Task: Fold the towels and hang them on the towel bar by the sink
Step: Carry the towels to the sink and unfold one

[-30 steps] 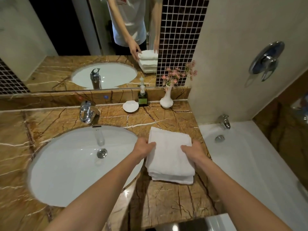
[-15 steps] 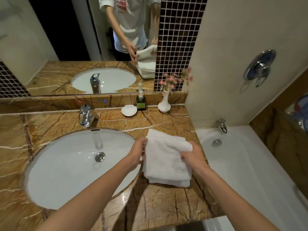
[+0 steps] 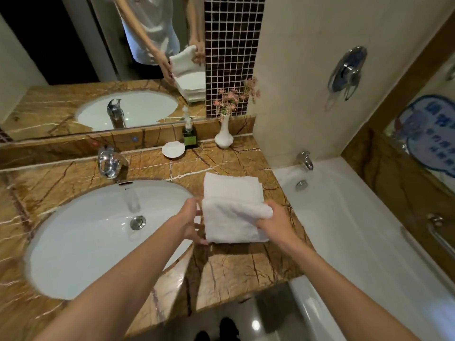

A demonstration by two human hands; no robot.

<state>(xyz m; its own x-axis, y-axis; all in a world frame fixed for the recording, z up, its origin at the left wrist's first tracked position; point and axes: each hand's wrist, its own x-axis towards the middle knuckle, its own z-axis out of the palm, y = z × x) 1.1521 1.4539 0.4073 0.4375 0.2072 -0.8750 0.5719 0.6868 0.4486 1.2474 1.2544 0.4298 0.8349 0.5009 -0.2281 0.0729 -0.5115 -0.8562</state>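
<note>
Right hand (image 3: 275,223) grips right edge of top towel (image 3: 231,223), fingers curled over the fold. Left hand (image 3: 190,221) holds its left edge, fingers under, thumb on top. Top towel white, folded, raised just above towel stack (image 3: 232,185). Stack lies on marble desk (image 3: 234,267), just right of sink (image 3: 86,242). Faucet (image 3: 109,162) behind sink. Soap dish (image 3: 173,149), soap bottle (image 3: 190,136) and vase (image 3: 224,135) along back edge under mirror (image 3: 61,102). Bathtub (image 3: 344,230) right of desk.
</note>
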